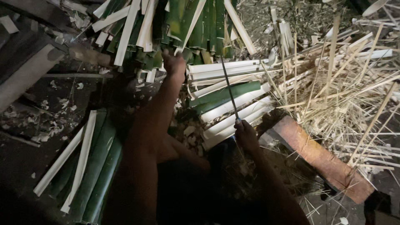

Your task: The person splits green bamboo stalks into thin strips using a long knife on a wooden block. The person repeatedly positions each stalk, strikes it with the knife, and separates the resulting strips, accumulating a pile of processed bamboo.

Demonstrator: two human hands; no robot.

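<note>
Left hand [174, 64]: I see it reaching into the split bamboo pile [166, 25] at upper centre; whether its fingers are closed, I cannot tell.
Right hand [246, 135]: fingers wrapped round a long blade [229, 89], centre frame.
Bamboo slats [227, 104]: I judge them light, stiff, sharp-edged; best gripped mid-length by the flat faces.

The left hand [174, 63] is reaching into a pile of green slats [183, 25], fingers hidden among them. The right hand [246, 135] is gripping a thin blade [229, 89] pointing away over pale slats [233, 110]. Dry splinters [337, 83] are lying to the right, beside a brown block [321, 158].
</note>
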